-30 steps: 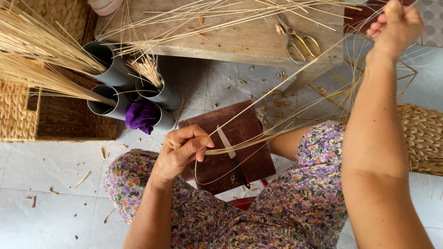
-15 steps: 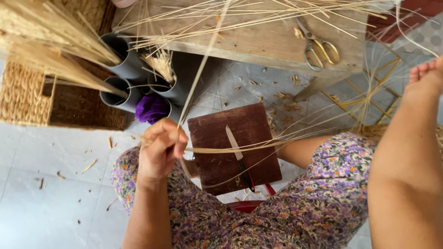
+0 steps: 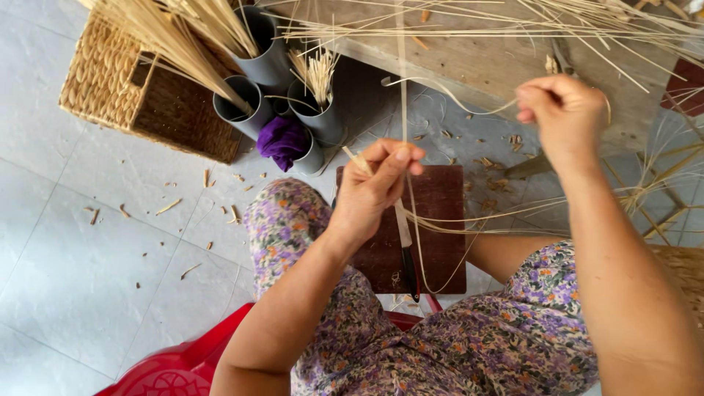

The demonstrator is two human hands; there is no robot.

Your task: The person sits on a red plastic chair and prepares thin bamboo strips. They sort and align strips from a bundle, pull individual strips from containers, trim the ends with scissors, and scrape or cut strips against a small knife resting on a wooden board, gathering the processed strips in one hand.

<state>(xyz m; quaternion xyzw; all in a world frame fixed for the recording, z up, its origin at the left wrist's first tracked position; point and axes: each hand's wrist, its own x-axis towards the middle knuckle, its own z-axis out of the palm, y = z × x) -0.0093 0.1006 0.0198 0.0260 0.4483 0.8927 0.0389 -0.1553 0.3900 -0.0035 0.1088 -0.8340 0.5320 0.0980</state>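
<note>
Straw-coloured strand (image 3: pixel 402 110) stood upright in your left hand (image 3: pixel 378 187) pinch; your right hand (image 3: pixel 563 114), lowered from overhead, pinched its curved end above the brown board (image 3: pixel 440 242).

A woven basket (image 3: pixel 139 95) sits beside grey tubes (image 3: pixel 249 110) (one holds purple cloth (image 3: pixel 282 139)); a red stool (image 3: pixel 191 367) below, chips (image 3: pixel 169 207) scattered.

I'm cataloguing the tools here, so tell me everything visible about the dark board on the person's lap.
The board is a flat, dark reddish-brown rectangle, seemingly wood, lying across the lap between the knees in floral fabric. A knife with a pale blade and dark handle rests on it lengthwise. Thin straw strips cross it. The left hand hovers over its upper left corner, hiding it.
</note>
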